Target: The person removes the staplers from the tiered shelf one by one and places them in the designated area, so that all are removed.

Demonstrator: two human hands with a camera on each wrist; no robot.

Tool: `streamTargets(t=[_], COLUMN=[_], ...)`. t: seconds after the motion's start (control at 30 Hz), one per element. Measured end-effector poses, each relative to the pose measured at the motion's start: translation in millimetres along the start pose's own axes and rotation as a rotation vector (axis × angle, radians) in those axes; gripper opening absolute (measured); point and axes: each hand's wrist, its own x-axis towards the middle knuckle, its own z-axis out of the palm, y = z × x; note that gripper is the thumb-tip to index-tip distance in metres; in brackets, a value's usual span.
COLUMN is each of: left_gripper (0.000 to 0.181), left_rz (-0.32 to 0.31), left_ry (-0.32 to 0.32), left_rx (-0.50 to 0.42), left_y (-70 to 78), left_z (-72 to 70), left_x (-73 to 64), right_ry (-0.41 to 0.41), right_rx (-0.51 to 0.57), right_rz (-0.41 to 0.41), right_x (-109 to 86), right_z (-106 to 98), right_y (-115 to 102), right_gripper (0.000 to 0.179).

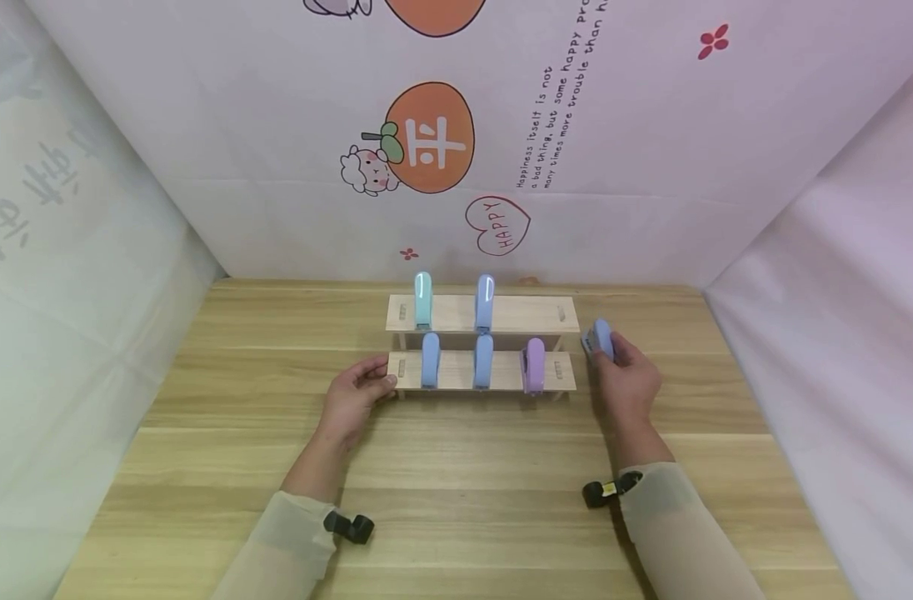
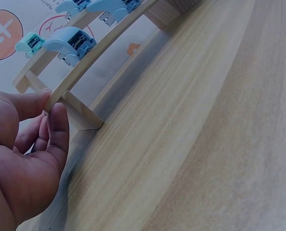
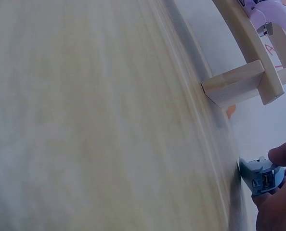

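Note:
A two-tier wooden rack stands on the table, with a front shelf (image 1: 456, 371) and a higher back shelf (image 1: 527, 314). My left hand (image 1: 355, 398) pinches the front shelf's left end between thumb and fingers, as the left wrist view confirms. To the right of the rack, my right hand (image 1: 631, 379) grips a blue stapler (image 1: 599, 339) close over the table. Along the front shelf stand a blue stapler (image 1: 430, 361), another blue stapler (image 1: 482, 362) and a purple stapler (image 1: 534, 365). The back shelf bears a mint stapler (image 1: 423, 298) and a blue stapler (image 1: 485, 302).
The rack is set near the back of the wooden table (image 1: 456, 492). Behind it rises a white printed cloth (image 1: 614, 217), and pale cloth walls (image 1: 824, 275) close in both sides. A black camera is strapped to each wrist.

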Motion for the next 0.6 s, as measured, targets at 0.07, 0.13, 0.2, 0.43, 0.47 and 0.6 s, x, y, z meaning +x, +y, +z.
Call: streamTargets(t=[0.07,0.13,0.2,0.43,0.47,0.6], left_gripper=[0.049,0.048,0.049,0.048,0.048,0.048], left_rz=[0.000,0.000,0.000,0.000,0.000,0.003], left_ry=[0.001,0.001,0.000,-0.001,-0.001,0.001], left_rx=[0.001,0.001,0.003,-0.005,-0.007,-0.015], left_y=[-0.3,-0.3,-0.7,-0.5,-0.6,-0.1], left_z=[0.0,0.2,0.0,0.1,0.2,0.8], left_x=[0.2,0.2,0.3,0.5,0.5,0.0], right_ry=[-0.005,-0.007,-0.007,-0.015,-0.016,-0.018], right_rx=[0.014,0.017,0.009,-0.006,-0.005,-0.015], right_rz=[0.009,0.004,-0.002,0.012,0.010,-0.005], right_x=[0.0,0.4,1.2,1.9,2.1,2.0], right_z=[0.4,0.6,0.5,-0.3,-0.2,0.5], right_y=[0.6,1.4,2.4,5.3,6.0,8.4], right_gripper=[0.052,0.052,0.052,0.055,0.055,0.056])
